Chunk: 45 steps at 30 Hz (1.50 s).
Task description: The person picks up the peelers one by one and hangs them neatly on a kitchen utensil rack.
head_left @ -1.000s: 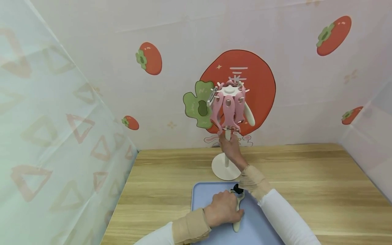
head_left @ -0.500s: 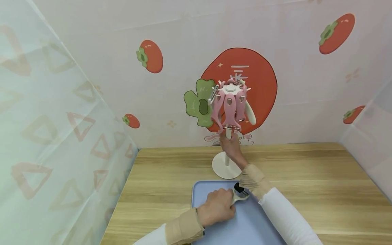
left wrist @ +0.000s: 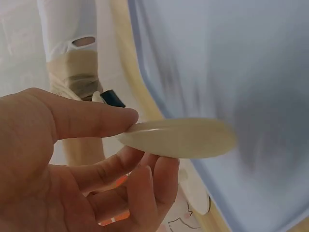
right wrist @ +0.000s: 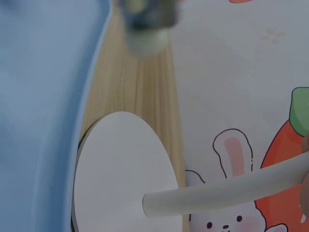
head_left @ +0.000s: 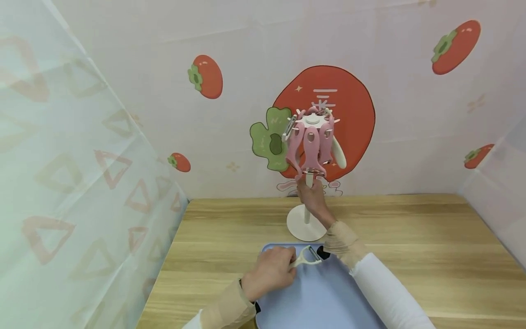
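Wood table, L hand pinches peeler

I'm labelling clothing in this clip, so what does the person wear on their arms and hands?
Both hands are bare, with no gloves or rings visible. The left hand comes out of a beige ribbed cuff that covers the forearm, with a white sleeve just above it at the frame's edge. The right hand has the same beige cuff at the wrist and a long white sleeve.
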Tool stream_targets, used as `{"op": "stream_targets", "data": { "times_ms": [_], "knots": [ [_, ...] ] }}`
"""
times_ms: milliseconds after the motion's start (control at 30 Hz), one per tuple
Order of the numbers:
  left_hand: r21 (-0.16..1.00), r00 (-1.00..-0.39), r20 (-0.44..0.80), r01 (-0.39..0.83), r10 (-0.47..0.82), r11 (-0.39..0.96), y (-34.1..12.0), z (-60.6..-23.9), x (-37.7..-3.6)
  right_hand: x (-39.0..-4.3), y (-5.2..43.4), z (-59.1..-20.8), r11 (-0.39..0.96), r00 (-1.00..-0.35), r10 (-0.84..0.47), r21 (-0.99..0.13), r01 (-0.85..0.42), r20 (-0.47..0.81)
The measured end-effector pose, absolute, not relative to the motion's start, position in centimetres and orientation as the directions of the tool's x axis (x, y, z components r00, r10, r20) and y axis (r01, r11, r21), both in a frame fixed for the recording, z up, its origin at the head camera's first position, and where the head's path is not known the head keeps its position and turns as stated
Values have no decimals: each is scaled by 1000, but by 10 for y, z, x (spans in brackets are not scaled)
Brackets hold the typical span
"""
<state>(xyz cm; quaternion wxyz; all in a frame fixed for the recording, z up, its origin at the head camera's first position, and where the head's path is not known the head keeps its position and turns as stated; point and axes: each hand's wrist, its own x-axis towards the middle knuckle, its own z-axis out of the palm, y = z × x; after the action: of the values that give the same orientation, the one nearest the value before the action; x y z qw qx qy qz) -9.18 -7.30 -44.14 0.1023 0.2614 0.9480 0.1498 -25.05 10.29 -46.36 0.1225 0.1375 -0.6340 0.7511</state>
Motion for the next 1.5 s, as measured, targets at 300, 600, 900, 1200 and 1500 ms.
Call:
{"op": "stream_targets", "data": {
  "times_ms": [300,600,900,1200,1500],
  "knots": [
    [396,-868,-49,438,495,807,-85,-418,-91,-247,105,-465,-137,-941,2,-932,-336,339],
    [516,-853,76,477,517,711,-96,-379,-96,-248,105,-465,-159,-935,16,-922,-352,355],
    [644,-805,356,579,474,500,-97,-334,-110,-249,106,-467,-106,-928,79,-922,-372,365],
    [627,-711,588,702,387,337,-78,-305,-127,-248,106,-466,-54,-943,88,-944,-326,321],
    [533,-626,716,776,308,339,-57,-283,-149,-249,105,-464,-35,-945,106,-948,-316,310]
  ]
}}
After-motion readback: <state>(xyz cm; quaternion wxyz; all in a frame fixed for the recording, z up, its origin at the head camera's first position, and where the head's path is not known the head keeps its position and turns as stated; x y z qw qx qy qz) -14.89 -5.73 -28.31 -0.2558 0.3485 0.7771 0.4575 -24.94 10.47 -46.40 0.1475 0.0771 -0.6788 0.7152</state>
